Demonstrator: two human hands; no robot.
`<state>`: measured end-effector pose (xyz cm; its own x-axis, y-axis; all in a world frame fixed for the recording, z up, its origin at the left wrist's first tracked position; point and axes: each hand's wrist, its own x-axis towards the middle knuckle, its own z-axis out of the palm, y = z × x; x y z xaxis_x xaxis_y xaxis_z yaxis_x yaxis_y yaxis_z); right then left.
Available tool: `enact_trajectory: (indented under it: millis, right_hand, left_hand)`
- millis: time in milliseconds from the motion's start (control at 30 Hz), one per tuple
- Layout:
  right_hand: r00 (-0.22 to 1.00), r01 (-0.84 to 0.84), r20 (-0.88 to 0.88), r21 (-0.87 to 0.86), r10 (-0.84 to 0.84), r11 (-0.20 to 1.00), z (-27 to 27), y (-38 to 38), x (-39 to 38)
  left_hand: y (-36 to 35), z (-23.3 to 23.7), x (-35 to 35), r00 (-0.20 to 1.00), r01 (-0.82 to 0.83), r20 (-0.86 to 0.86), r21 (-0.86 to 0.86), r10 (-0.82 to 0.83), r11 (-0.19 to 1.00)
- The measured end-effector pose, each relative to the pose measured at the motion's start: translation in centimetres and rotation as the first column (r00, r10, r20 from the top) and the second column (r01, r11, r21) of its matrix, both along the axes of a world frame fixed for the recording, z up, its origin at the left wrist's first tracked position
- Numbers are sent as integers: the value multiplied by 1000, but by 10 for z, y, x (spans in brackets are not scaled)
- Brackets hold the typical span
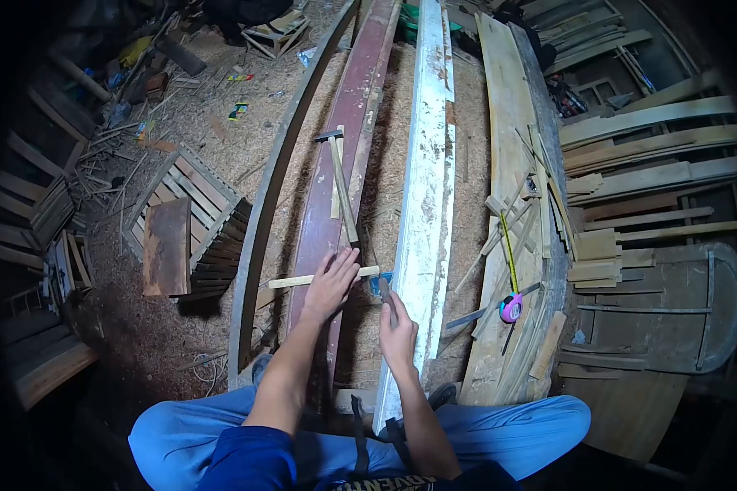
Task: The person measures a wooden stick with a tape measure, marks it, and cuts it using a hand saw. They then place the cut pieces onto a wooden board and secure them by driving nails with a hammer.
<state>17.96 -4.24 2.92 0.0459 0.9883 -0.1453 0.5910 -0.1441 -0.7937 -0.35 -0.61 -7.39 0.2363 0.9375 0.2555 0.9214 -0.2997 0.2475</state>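
My left hand [331, 285] lies across a narrow pale wooden strip [291, 281], holding it down over the red-painted plank [315, 237]; its fingers stretch past the strip. The strip's right end [370, 271] reaches toward the white-painted plank [422, 204]. In my right hand [399, 331] is a hand tool with a greyish-brown handle [388, 304], fingers wrapped round it. A small blue piece [380, 284] shows at the tool's upper end, close by the strip's end; I cannot tell the tool's kind. Just beyond my left fingers rests a hammer [344, 184] on the red plank.
A pink tape measure [510, 308] with its yellow blade out lies on the board [508, 106] at right, among thin offcuts. Slatted crate [209, 204] stands left of a curved plank edge [274, 180]. Stacked timber [655, 155] fills the right side. Shavings cover the floor.
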Motion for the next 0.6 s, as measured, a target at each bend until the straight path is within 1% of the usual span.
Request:
enact_trajectory:
  millis: [67,133,167,200,267,300,333,400,467,533,567,600]
  right_hand:
    - [1000,-9,0,26,9,1000,5,5,3]
    - [1000,-5,26,101,3,995,9,10,9]
    - [998,-22,63,146,13,989,12,13,12]
    - [998,-18,66,150,9,989,15,17,15]
    - [994,-31,112,245,4,969,22,25,21]
    - [991,-53,134,320,10,946,21,30,26]
    - [991,-53,132,321,11,945,19,33,31]
    - [968,-80,249,366,-15,927,10,41,41]
    - [925,-160,378,500,-48,851,-9,47,54]
    - [868,-196,496,348,-3,917,-27,41,66]
    - [871,-196,492,346,0,918,-36,35,70]
    - [839,-225,543,285,36,932,-41,29,71]
  left_hand:
    - [0,4,0,1000,-14,24,-6,15,1000]
    - [-2,2,0,997,-72,23,-12,72,997]
    - [-1,1,1,997,-67,39,15,66,998]
    - [-1,0,1,997,-63,41,19,62,998]
    - [0,-1,3,996,-80,51,22,79,997]
    - [0,-2,3,996,-81,51,25,79,996]
    - [0,-3,3,996,-82,37,24,81,996]
    - [0,-4,3,996,-86,21,25,86,996]
    - [0,-5,3,994,-99,51,8,98,995]
    - [1,-4,4,994,-103,42,2,103,995]
    - [1,-4,4,994,-105,37,-4,105,994]
    - [1,-4,4,994,-108,32,-6,108,994]
